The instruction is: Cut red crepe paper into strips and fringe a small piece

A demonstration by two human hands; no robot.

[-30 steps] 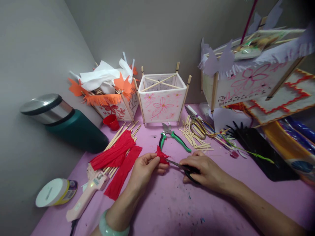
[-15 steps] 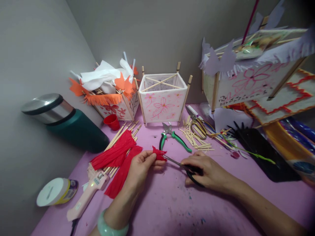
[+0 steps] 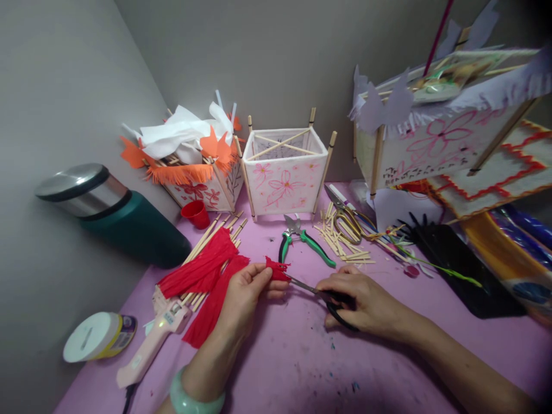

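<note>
Between the thumb and fingers of my left hand (image 3: 250, 287) is a small piece of red crepe paper (image 3: 278, 270), its right edge cut into a ragged fringe. My right hand (image 3: 357, 299) grips black-handled scissors (image 3: 317, 292), whose blade tips meet that fringed edge. Behind my left wrist lie longer strips of red crepe paper (image 3: 198, 264) on a bundle of wooden sticks (image 3: 237, 230). Green-handled pruning shears (image 3: 297, 238) rest with handles spread just beyond both hands.
A white lantern frame (image 3: 284, 184) with pink flowers stands at the back, beside an orange-fringed one (image 3: 185, 187). Left are a green bottle (image 3: 133, 224), a pink glue gun (image 3: 155, 342) and a tub (image 3: 99, 336). Gold-handled scissors (image 3: 347, 224), cut sticks (image 3: 345, 247) and a black phone-like slab (image 3: 470, 276) lie right.
The fringed edge of the red paper now shows more separate strands. The scissor tips have shifted slightly down along it, while both hands stay almost in place.
</note>
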